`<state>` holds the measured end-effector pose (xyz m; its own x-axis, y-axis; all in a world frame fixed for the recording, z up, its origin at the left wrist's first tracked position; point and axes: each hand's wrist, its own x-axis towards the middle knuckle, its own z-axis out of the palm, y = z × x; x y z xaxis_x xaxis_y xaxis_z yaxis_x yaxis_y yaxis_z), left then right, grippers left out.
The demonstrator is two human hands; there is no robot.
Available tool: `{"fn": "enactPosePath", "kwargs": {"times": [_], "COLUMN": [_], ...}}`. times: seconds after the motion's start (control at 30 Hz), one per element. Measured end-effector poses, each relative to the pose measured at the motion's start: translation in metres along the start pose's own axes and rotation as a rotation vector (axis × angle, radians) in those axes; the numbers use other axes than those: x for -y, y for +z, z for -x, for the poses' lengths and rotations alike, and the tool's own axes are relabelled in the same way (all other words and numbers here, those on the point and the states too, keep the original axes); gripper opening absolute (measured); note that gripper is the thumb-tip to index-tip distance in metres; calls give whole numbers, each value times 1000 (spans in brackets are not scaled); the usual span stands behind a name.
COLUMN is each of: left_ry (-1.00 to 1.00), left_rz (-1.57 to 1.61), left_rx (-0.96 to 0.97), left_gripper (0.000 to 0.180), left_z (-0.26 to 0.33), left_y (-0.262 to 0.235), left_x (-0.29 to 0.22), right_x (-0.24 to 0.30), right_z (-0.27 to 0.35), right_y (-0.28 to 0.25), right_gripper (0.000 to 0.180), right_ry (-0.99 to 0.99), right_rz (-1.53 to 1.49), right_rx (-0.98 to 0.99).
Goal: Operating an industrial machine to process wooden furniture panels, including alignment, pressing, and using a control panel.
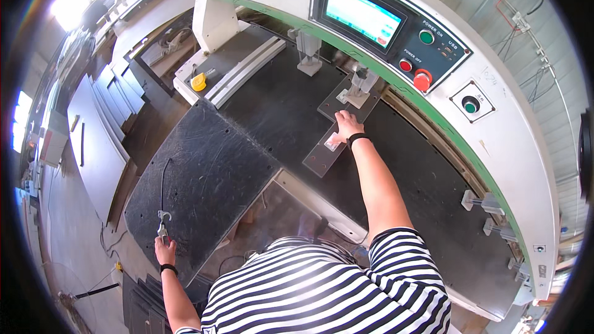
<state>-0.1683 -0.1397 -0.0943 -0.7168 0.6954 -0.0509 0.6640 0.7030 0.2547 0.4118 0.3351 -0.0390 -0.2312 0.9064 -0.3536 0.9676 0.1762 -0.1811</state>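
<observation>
Striped shirt (334, 291) fills the lower edge, closest to the lens, and both bare forearms reach out from it. Farther up, the right hand (346, 125) lies flat, fingers spread and pressed down, on a clear rectangular plate (325, 151) that rests on the black machine bed (278, 111); the plate's far end runs under a small vertical clamp (361, 83). It grips nothing, only presses.

Judging by its straight edges and see-through look, the plate is likely stiff plastic sheet, light, smooth enough to slide on the bed, and prone to scratching or cracking at a corner. Its long edges near the free lower end look like the safest place to take hold, away from the clamp.

Well apart on the other side, the left hand (164, 251) is closed around a small metal hand tool (163, 221) with a thin cable running up from it over the black side panel (198, 185).

Behind the bed curves the white machine housing with a lit touchscreen (362, 15), a red stop button (422, 78) and a green button (426, 37). A yellow tape measure (198, 81) sits beside pale strips at the bed's far left.
</observation>
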Motion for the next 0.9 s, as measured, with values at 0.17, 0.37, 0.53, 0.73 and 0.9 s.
{"fn": "enactPosePath", "kwargs": {"times": [0.17,0.37,0.53,0.73,0.9], "left_ry": [-50,314,497,631,506], "left_rz": [-229,304,356,209,265], "left_rx": [-75,-82,186,311,374], "left_gripper": [53,49,47,47,46], "left_z": [4,25,59,77,77], "left_y": [16,17,17,14,14], "left_x": [-50,-148,-228,-228,-214], "right_x": [-29,-24,-49,-54,-59], "right_z": [-8,-12,-14,-7,4], "right_y": [6,-5,-7,-28,-29], "right_gripper": [93,98,100,110,108], "right_ry": [-61,-89,-187,-286,-282], "right_rz": [22,100,100,200,325], "right_rx": [-45,-48,-55,89,50]}}
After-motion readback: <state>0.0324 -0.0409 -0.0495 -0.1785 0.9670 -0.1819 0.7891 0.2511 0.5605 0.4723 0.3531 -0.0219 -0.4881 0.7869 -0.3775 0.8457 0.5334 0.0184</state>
